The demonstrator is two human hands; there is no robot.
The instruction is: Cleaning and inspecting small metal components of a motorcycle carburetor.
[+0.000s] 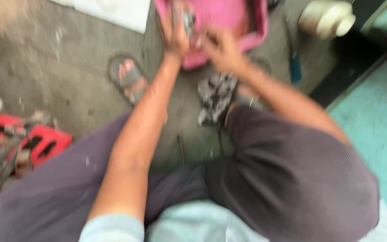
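The person wears loose dark grey-purple trousers point(292, 179) of a finely ribbed cloth, which fill the lower half of the view from seven to four o'clock. A pale blue short-sleeved shirt point(193, 224) shows at six o'clock, its sleeve hem crossing the left upper arm. Both forearms are bare. At eleven o'clock, a grey strapped sandal point(128, 80) covers the left foot. The view is blurred.

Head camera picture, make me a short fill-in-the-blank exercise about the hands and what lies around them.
1. Both hands, the left hand and the right hand, work over a plastic tub coloured ____.
2. The grey metal part lies on the concrete ____.
3. The crate on the person's left is coloured ____.

Missing words: pink; floor; red.
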